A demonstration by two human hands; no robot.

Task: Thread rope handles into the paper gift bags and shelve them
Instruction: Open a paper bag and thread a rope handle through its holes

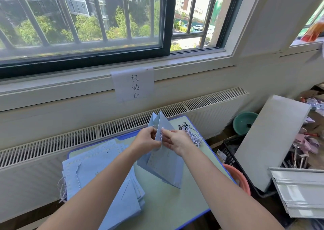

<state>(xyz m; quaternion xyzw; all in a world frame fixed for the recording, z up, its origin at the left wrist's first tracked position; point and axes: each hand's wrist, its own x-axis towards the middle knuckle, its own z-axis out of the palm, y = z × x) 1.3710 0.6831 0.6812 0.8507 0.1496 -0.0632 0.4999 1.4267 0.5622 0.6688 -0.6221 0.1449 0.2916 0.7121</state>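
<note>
Lying near left on the table (175, 203), a flat bag stack (105, 182) looks light and creasable. Just beyond, the left hand (146, 138) pinches the upright bag (163, 161) near its top edge; the right hand (176, 140) pinches a limp rope (161, 135) there. Farther right lie spare ropes (192, 133); the teal basin (244, 123) seems empty.

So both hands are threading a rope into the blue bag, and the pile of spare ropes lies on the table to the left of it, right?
Not quite. The head view shows the pile of spare ropes to the right of the blue bag, not the left. The left hand and right hand are indeed working a rope into it.
</note>
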